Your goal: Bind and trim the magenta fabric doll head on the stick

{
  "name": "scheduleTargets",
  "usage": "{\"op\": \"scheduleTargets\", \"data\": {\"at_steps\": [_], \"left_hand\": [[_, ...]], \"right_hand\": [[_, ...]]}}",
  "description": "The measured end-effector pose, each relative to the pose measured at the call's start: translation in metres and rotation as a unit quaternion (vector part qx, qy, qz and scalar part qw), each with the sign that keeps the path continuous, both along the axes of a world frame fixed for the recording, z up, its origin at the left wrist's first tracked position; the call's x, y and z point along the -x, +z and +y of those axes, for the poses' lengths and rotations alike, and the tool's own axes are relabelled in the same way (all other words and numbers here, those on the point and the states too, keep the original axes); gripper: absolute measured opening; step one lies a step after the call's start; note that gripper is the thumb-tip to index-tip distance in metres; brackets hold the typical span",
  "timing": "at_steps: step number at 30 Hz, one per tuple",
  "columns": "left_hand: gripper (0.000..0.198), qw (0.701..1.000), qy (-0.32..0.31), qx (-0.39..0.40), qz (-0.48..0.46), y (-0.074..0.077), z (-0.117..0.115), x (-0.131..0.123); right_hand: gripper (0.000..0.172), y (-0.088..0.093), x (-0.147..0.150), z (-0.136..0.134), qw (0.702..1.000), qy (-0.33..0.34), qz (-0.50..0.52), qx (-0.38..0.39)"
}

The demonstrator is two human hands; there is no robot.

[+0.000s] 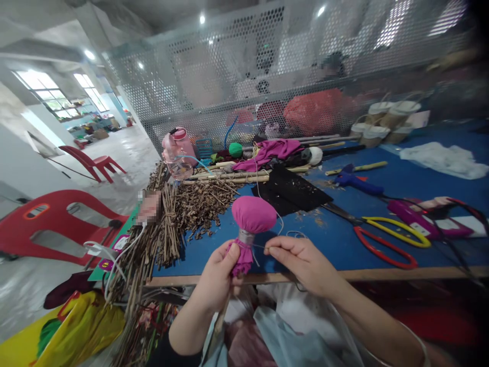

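A padded head wrapped in magenta cloth stands upright above the table's front edge. Grey thread is wound round its neck. Below the winding, my left hand grips the gathered cloth end, with a stick partly visible under the hand. My right hand pinches the thread's free part close to the neck, thumb and forefinger together. From there a loop of pale thread runs up behind the head. Scissors with red and yellow handles lie beyond my right hand, apart from it.
Bundled dry stalks crowd the table's left edge. Black cloth, a blue glue gun and a purple device with cables lie on the blue table. A perforated metal screen stands behind. Red chairs are at left.
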State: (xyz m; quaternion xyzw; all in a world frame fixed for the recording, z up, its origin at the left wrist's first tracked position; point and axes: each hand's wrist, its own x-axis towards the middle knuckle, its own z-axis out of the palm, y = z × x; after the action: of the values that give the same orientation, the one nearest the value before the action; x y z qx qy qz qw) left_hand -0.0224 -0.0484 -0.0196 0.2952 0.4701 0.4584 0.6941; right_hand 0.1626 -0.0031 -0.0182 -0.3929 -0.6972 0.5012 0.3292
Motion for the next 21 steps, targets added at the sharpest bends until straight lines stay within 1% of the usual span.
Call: {"op": "scheduleTargets", "data": {"at_steps": [5, 7, 9, 11, 12, 14, 15, 16, 17, 18, 19, 20, 21], "left_hand": [[0.055, 0.994, -0.05, 0.023, -0.094, -0.002, 0.0, 0.004], [0.053, 0.99, -0.068, 0.023, -0.119, -0.004, 0.0, 0.005], [0.053, 0.983, -0.105, 0.024, -0.151, -0.009, 0.002, 0.006], [0.054, 0.966, -0.163, 0.033, -0.197, -0.015, 0.005, 0.007], [0.052, 0.953, -0.196, 0.041, -0.226, -0.019, 0.007, 0.008], [0.046, 0.921, -0.263, 0.065, -0.279, -0.027, 0.013, 0.008], [0.044, 0.907, -0.291, 0.079, -0.293, -0.03, 0.015, 0.008], [0.043, 0.9, -0.313, 0.095, -0.289, -0.032, 0.017, 0.008], [0.044, 0.908, -0.311, 0.103, -0.262, -0.033, 0.018, 0.007], [0.045, 0.932, -0.278, 0.098, -0.211, -0.032, 0.018, 0.006], [0.047, 0.963, -0.216, 0.076, -0.141, -0.029, 0.017, 0.004], [0.049, 0.99, -0.124, 0.037, -0.064, -0.026, 0.015, 0.002], [0.051, 1.0, -0.024, -0.011, 0.009, -0.022, 0.012, 0.0]], "right_hand": [[0.026, -0.001, 0.008, 0.0, 0.997, 0.025, 0.061, 0.034], [0.024, -0.001, 0.014, 0.002, 0.992, 0.022, 0.105, 0.061], [0.023, -0.003, 0.019, 0.005, 0.986, 0.01, 0.143, 0.087], [0.029, -0.007, 0.023, 0.009, 0.978, 0.005, 0.175, 0.115], [0.032, -0.011, 0.024, 0.011, 0.972, 0.011, 0.189, 0.137], [0.036, -0.019, 0.024, 0.014, 0.954, 0.045, 0.212, 0.208], [0.038, -0.024, 0.024, 0.015, 0.94, 0.066, 0.224, 0.247], [0.04, -0.029, 0.023, 0.016, 0.928, 0.082, 0.232, 0.281], [0.041, -0.033, 0.023, 0.016, 0.918, 0.091, 0.238, 0.302], [0.042, -0.036, 0.023, 0.016, 0.915, 0.087, 0.246, 0.306], [0.043, -0.038, 0.024, 0.016, 0.918, 0.072, 0.257, 0.293], [0.043, -0.039, 0.025, 0.015, 0.924, 0.05, 0.264, 0.271], [0.042, -0.038, 0.027, 0.015, 0.931, 0.029, 0.267, 0.247]]}}
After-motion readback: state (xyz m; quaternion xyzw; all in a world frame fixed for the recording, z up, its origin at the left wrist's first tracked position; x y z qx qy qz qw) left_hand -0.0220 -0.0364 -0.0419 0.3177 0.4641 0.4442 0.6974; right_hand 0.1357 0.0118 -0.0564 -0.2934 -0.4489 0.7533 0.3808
